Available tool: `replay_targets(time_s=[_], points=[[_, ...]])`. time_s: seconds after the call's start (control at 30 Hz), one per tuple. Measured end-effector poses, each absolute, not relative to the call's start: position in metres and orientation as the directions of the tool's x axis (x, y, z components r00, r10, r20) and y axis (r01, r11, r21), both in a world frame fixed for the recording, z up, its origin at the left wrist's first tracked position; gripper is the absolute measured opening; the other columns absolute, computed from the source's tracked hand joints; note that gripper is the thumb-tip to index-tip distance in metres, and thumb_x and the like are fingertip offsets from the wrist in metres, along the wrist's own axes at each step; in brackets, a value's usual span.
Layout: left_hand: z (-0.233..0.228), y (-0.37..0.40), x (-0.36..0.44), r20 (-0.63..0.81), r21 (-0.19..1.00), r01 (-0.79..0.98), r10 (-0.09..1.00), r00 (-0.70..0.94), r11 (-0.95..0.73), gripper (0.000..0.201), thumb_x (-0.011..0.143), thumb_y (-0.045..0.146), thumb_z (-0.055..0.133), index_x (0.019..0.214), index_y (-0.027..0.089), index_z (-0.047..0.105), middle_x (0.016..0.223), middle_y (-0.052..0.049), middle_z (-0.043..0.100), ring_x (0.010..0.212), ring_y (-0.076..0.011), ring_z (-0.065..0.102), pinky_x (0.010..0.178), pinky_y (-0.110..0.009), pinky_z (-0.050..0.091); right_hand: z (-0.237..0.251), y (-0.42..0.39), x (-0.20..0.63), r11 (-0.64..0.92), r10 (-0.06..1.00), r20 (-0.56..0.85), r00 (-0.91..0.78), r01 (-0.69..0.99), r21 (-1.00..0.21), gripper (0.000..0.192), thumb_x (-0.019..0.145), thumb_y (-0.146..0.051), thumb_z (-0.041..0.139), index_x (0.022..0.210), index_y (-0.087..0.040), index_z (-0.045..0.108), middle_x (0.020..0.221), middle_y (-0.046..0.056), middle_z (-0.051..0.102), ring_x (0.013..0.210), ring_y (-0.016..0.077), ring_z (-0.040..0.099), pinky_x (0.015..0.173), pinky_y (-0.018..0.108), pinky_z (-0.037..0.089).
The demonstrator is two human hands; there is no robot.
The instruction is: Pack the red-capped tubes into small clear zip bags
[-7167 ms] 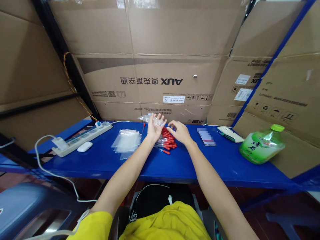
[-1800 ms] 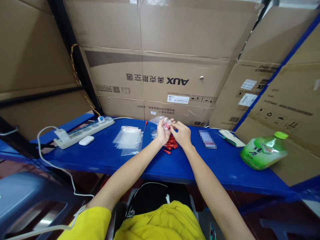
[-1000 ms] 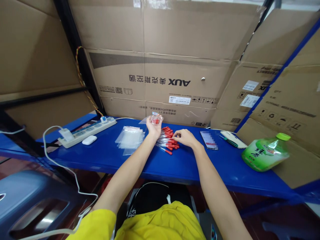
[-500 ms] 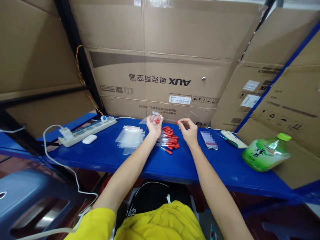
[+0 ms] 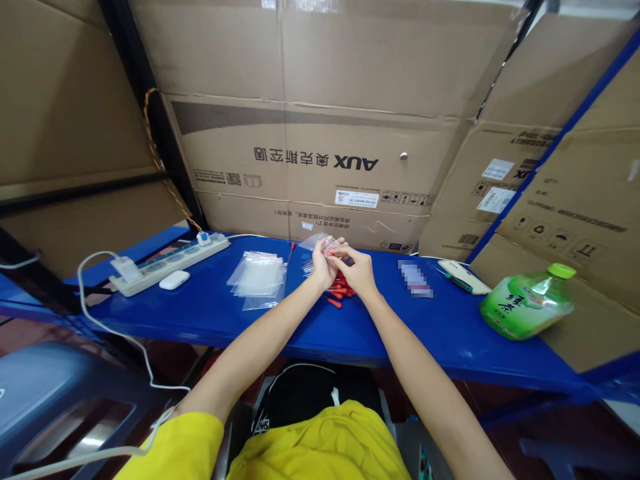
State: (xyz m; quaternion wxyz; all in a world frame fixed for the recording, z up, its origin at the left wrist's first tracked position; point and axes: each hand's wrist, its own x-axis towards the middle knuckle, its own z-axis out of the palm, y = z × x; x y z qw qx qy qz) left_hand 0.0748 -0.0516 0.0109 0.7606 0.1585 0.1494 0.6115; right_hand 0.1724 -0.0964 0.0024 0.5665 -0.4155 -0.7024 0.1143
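My left hand [image 5: 323,269] is closed around a small clear plastic bag [image 5: 312,243], whose end sticks out past the fingers toward the cardboard. Red ends show through the plastic. Pressed up against it, my right hand [image 5: 361,272] pinches at the bag with a red-tipped stick between thumb and finger; most of that stick is hidden. Below both hands lies a pile of red-tipped sticks [image 5: 342,291] with thin clear shafts, partly covered by the hands. Left of them rests a stack of flat clear bags [image 5: 257,277].
A power strip [image 5: 170,263] and white earbud case [image 5: 175,280] lie on the blue shelf's left. Rightward are a phone [image 5: 416,279], a white item with a green pen [image 5: 463,277], and a green tea bottle [image 5: 527,303]. Cardboard [image 5: 310,140] walls the back.
My right hand has moved left with the red-tipped stick, from apart to touching the bag in my left hand. My left hand has shifted slightly right and down.
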Motion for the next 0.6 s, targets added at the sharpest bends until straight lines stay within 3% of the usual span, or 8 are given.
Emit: replay_targets(time_s=[0.13,0.37,0.6], points=[[0.0097,-0.0502,0.0734,-0.009,0.412,-0.895,0.983,0.182,0.170,0.014,0.090,0.029,0.055,0.093,0.018,0.063,0.089,-0.008,0.075,0.096,-0.0244,0.075,0.095,-0.040,0.057,-0.0004,-0.0936,0.1724,0.620,0.724,0.689,-0.038,0.475,-0.625,0.022,0.093,-0.034,0.064,0.104,-0.025,0.081,0.107,0.003,0.081,0.092,0.0235,0.075,0.086,0.034,0.056],[0.0083,-0.0549,0.0770,-0.005,0.442,-0.871,0.972,0.237,0.214,0.015,0.083,0.030,0.061,0.093,0.019,0.063,0.097,-0.009,0.077,0.103,-0.0277,0.074,0.096,-0.043,0.056,-0.0036,-0.0914,0.1722,0.603,0.692,0.722,0.010,0.542,-0.585,0.016,0.090,-0.034,0.068,0.095,-0.025,0.080,0.101,0.003,0.080,0.084,0.0211,0.070,0.079,0.032,0.051],[0.0107,-0.0462,0.0707,0.002,0.422,-0.891,0.982,0.187,0.169,0.012,0.087,0.026,0.055,0.093,0.018,0.063,0.093,-0.009,0.075,0.092,-0.0229,0.073,0.094,-0.038,0.056,0.0032,-0.0910,0.1819,0.565,0.749,0.662,-0.035,0.556,-0.610,0.022,0.089,-0.042,0.069,0.092,-0.022,0.078,0.071,0.000,0.071,0.060,0.0155,0.058,0.064,0.028,0.043]])
